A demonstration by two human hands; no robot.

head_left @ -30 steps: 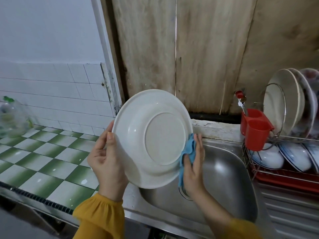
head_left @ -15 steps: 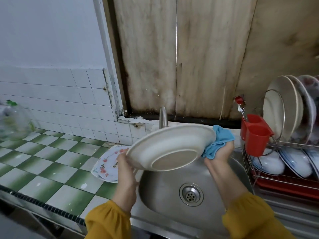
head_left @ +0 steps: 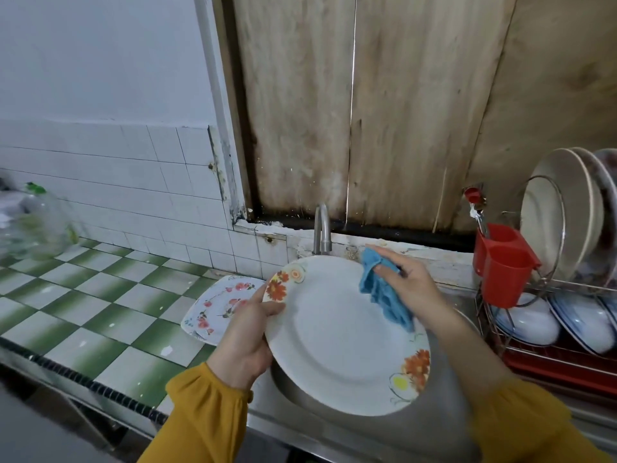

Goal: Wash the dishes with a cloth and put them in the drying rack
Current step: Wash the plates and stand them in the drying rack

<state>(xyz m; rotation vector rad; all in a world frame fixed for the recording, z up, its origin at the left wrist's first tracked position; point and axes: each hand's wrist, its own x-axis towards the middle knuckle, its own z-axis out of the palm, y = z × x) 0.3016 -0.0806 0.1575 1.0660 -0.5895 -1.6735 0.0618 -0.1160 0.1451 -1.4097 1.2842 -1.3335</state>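
Observation:
A large white plate point(head_left: 337, 335) with orange flowers on its rim faces up over the steel sink point(head_left: 440, 426). My left hand point(head_left: 245, 339) grips its left rim, thumb on top. My right hand point(head_left: 405, 282) holds a blue cloth point(head_left: 380, 289) and presses it on the plate's upper right part. The wire drying rack point(head_left: 547, 315) stands to the right with several plates upright and bowls beneath them.
A square floral plate point(head_left: 217, 305) lies on the green-and-white tiled counter point(head_left: 83, 295) left of the sink. The tap point(head_left: 322, 228) rises behind the plate. A red cutlery holder point(head_left: 500, 262) hangs on the rack. A clear plastic bag sits at far left point(head_left: 30, 225).
The plate was turned from its underside facing me to face up over the sink. My right hand moved the cloth from the back rim onto the plate's top surface.

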